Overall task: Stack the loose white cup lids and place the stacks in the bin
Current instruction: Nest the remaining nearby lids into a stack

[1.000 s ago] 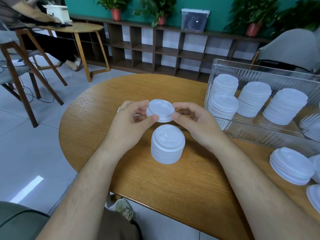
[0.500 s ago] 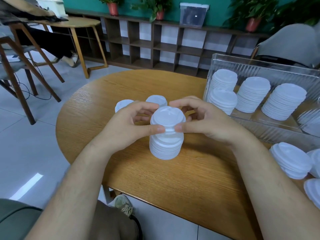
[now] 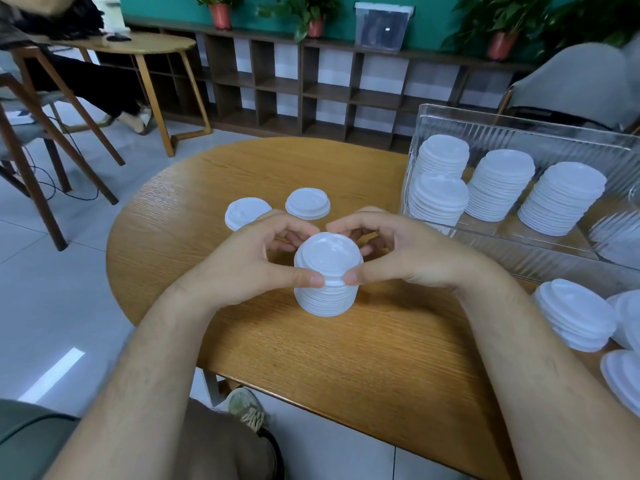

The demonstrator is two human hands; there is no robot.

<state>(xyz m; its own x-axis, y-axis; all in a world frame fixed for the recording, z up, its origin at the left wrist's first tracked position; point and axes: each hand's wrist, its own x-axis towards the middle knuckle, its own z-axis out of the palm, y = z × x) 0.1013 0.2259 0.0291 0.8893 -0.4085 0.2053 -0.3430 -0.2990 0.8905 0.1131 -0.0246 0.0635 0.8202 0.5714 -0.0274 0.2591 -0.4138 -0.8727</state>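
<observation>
I've got the stack [image 3: 327, 292] of white lids upright approx. mid-surface [image 3: 346, 368], w/ the top lid [image 3: 327, 252] seated on it. The left hand [image 3: 256, 261] curls round the stack's top from the left, thumb tip pressed on the near rim. The right hand [image 3: 408, 251] does the same from the right, its thumb tip just beside the other one. So both hands are narrow and gripping the stack. Their fingers arch over the far side, and I can't tell if they touch the lids back there.

Beyond the hands, a loose lid [image 3: 246, 212] lies flat, partly hidden by the left hand. A second lid [image 3: 307, 203] lies near it. Both are apart from the stack.

To the right, the clear ribbed bin [image 3: 519, 133] sits on the surface and holds 4 bin stacks [image 3: 500, 188], some leaning a bit. Outside the bin, near the right edge, there's a shorter leaning pile [image 3: 575, 313] plus more lids [image 3: 623, 379], cut off by the frame.

Background: a low wood shelf [image 3: 329, 84] w/ potted plants [image 3: 220, 12] on top.
</observation>
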